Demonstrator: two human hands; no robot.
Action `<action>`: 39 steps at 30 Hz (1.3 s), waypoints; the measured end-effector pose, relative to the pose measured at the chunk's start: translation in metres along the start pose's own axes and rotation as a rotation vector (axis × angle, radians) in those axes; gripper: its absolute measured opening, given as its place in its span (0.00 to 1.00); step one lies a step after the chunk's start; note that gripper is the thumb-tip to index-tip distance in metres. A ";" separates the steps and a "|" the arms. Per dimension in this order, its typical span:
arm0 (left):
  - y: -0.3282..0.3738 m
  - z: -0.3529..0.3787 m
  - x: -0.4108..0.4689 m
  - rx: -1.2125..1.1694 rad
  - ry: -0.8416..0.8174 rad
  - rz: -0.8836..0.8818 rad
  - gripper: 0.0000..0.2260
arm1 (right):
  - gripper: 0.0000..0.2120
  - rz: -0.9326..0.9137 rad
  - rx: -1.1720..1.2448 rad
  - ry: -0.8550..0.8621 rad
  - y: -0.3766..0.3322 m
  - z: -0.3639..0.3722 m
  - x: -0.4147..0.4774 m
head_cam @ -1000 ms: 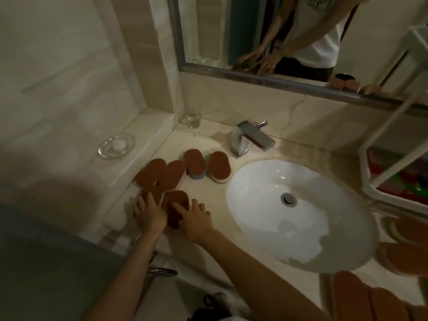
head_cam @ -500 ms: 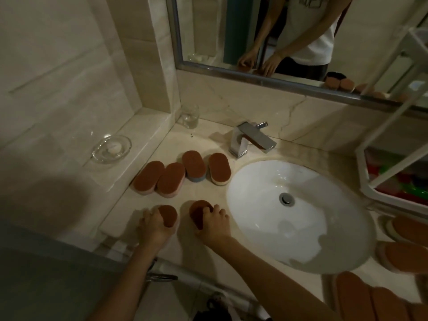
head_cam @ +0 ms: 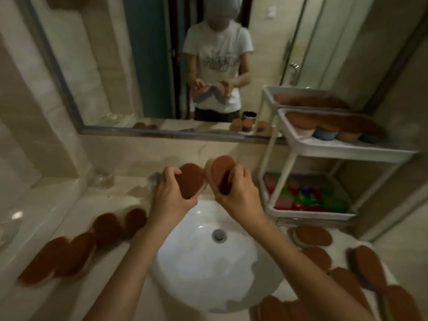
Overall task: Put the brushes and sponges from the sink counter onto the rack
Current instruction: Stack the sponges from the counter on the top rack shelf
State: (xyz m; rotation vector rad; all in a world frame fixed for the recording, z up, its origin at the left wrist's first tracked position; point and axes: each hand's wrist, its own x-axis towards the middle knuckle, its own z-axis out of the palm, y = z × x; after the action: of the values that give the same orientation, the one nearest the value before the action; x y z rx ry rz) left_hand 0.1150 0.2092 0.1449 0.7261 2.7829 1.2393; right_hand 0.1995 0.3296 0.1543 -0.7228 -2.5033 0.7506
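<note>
Grips of left hand (head_cam: 171, 193) and right hand (head_cam: 240, 193) clamp sponges (head_cam: 191, 180), now lifted above the sink (head_cam: 196, 274).

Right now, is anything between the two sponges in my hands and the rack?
Nothing visible. The left sponge and right sponge are held over the sink; open air leads right to the rack.

Dim, warm-toned light. Small glints sit on the sink (head_cam: 196, 274) below the left hand (head_cam: 170, 195); things far to either side smear and bend.
</note>
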 end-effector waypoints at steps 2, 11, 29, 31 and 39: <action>0.046 0.018 0.007 -0.031 -0.047 0.103 0.35 | 0.23 -0.029 -0.019 0.111 0.028 -0.043 0.008; 0.226 0.112 0.030 -0.028 -0.131 0.532 0.35 | 0.22 -0.068 0.007 0.420 0.150 -0.205 0.040; 0.306 0.187 0.063 0.206 -0.458 0.411 0.26 | 0.12 0.000 -0.058 -0.035 0.254 -0.278 0.108; 0.301 0.187 0.066 0.235 -0.515 0.420 0.22 | 0.10 0.029 -0.116 -0.135 0.256 -0.278 0.111; 0.287 0.189 0.063 0.271 -0.535 0.502 0.21 | 0.06 0.086 -0.086 -0.060 0.246 -0.267 0.099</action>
State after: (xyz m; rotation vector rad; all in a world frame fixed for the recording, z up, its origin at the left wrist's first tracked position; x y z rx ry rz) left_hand 0.2124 0.5341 0.2285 1.5750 2.3994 0.5563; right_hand 0.3505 0.6647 0.2347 -0.8543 -2.5862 0.7078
